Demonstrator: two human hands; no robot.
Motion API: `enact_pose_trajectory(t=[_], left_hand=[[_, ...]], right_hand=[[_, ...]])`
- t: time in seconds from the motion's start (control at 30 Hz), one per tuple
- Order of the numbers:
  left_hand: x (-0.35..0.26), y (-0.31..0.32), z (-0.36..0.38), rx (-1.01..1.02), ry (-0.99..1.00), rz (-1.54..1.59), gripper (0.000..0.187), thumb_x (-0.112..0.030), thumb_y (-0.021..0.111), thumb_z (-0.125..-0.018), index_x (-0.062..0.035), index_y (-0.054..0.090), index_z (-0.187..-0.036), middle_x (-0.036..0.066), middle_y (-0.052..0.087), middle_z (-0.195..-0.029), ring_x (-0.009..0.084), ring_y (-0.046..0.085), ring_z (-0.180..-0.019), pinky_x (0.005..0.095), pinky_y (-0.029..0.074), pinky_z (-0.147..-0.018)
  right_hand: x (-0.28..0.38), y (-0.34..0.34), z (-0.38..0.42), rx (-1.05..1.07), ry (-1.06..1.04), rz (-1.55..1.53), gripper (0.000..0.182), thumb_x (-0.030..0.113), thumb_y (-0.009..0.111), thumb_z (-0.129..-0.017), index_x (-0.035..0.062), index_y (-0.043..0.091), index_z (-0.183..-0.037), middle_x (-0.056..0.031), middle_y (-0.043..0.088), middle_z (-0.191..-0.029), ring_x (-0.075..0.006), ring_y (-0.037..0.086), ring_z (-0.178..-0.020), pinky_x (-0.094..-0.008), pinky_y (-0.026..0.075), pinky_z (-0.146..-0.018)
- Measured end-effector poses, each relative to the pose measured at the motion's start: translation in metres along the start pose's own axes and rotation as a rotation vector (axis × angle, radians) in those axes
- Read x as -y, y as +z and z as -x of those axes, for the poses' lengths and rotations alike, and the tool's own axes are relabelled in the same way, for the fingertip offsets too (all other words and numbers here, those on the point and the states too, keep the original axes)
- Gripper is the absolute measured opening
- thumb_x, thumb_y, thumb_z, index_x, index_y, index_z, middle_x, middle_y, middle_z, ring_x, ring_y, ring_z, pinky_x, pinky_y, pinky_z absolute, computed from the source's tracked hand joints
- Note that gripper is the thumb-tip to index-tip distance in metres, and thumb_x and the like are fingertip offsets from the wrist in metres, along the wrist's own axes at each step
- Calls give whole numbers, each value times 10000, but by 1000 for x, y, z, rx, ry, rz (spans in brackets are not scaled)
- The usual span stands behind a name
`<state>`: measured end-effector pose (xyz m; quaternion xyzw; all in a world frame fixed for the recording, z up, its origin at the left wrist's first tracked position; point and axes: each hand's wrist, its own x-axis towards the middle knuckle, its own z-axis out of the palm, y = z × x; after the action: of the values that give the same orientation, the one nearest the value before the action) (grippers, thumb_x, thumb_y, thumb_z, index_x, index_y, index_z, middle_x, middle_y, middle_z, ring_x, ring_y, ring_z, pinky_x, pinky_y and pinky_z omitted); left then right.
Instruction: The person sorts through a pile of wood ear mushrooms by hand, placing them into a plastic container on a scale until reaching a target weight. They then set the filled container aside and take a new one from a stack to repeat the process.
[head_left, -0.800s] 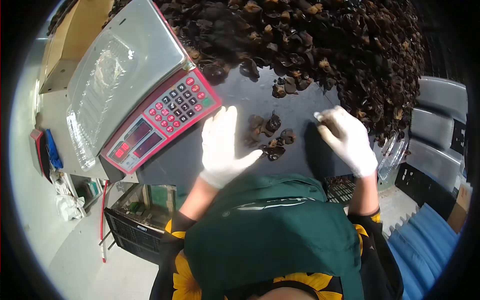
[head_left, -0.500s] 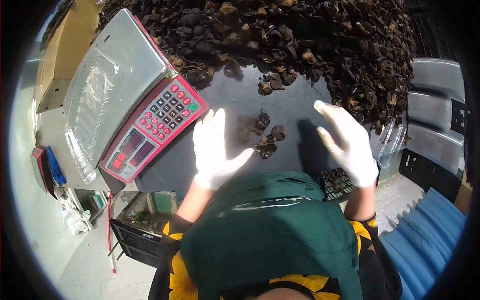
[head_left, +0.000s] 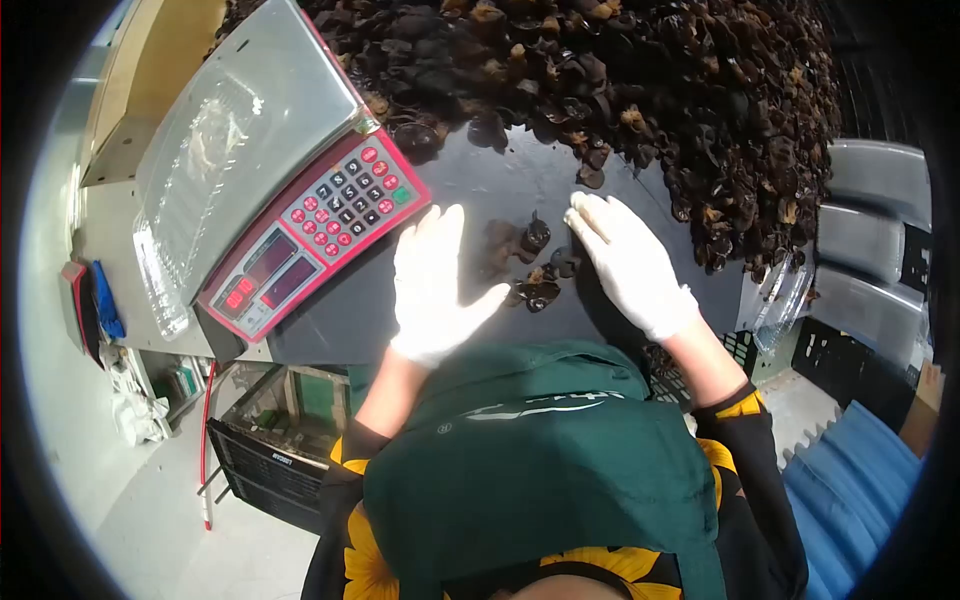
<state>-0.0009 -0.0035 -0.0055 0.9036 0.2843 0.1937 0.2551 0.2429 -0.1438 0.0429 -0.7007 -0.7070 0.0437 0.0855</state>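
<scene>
A few dark wood ear mushrooms (head_left: 540, 290) lie on the grey tabletop (head_left: 470, 170) between my white-gloved hands. My left hand (head_left: 432, 290) is open to the left of them, fingers stretched forward and thumb pointing toward the pieces, beside the scale's keypad. To their right, my right hand (head_left: 632, 265) is held flat with its fingers extended, the fingertips close to the small pieces. Neither hand holds anything that I can see. A large heap of wood ear mushrooms (head_left: 700, 110) covers the far and right part of the table.
A red and grey digital scale (head_left: 345, 190) stands on the left, with a clear plastic tray (head_left: 205, 150) on its platform. Clear plastic packaging (head_left: 785, 300) sits at the table's right edge. Below are a black crate (head_left: 265, 470) on the left and blue sheeting (head_left: 850, 500) on the right.
My right hand has swung left, closer to the small pieces. Loose mushrooms near the heap's front edge now sit against the heap. My left hand stays open in nearly the same place.
</scene>
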Motion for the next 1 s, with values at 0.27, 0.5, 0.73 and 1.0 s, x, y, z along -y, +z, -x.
enact_pose_trajectory(t=[0.27, 0.5, 0.73, 1.0], left_hand=[[-4, -5, -10, 32, 46, 26, 1004, -310, 906, -727, 9, 433, -1553, 213, 526, -1509, 413, 471, -1428, 544, 313, -1208], [-10, -11, -13, 88, -8, 50, 993, -318, 898, -738, -7, 434, -1559, 230, 505, -1530, 419, 457, -1436, 534, 312, -1213], [-4, -5, -6, 43, -3, 36, 982, -331, 896, -742, -20, 448, -1558, 252, 493, -1535, 430, 448, -1434, 526, 319, -1212], [-9, -9, -12, 60, -10, 60, 954, -296, 896, -736, -3, 466, -1537, 235, 525, -1503, 421, 466, -1429, 538, 332, -1202]], right_hand=[[8, -62, 153, 681, 401, 43, 207, 116, 689, -835, 40, 685, -1028, -122, 722, -1076, -278, 708, -905, -424, 568, -758], [4, -47, 58, -25, 255, -40, 411, 76, 763, -842, 55, 660, -1240, -139, 694, -1266, -321, 681, -1114, -405, 537, -990], [-25, 18, 1, -88, 301, 185, 616, 193, 668, -932, -35, 500, -1480, -298, 486, -1517, -438, 492, -1388, -492, 383, -1189], [-16, -21, 82, 119, 379, 62, 543, 164, 722, -894, -51, 567, -1368, -234, 600, -1380, -388, 590, -1255, -434, 502, -1066]])
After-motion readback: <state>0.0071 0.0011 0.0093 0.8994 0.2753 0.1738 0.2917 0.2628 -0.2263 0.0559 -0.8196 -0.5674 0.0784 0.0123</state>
